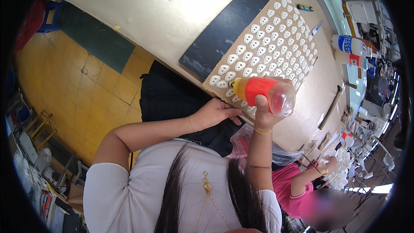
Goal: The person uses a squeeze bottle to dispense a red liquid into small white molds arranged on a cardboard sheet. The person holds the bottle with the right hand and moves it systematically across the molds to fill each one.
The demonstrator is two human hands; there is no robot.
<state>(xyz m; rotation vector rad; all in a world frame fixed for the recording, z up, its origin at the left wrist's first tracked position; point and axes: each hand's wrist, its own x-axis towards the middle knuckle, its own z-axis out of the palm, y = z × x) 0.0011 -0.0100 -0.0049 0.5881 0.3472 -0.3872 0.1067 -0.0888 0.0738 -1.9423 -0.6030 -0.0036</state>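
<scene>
Right hand [264, 115] wrapped round tilted bottle [258, 89] above board [211, 89]; left hand [214, 113] half-curled at board's edge, hold unclear.

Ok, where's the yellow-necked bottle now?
In the head view, right of centre: the yellow-necked bottle is in the right hand, tilted above the cardboard.

Yellow tiled floor [103, 88], pale worktable [125, 8], blue stool [51, 7]
</scene>
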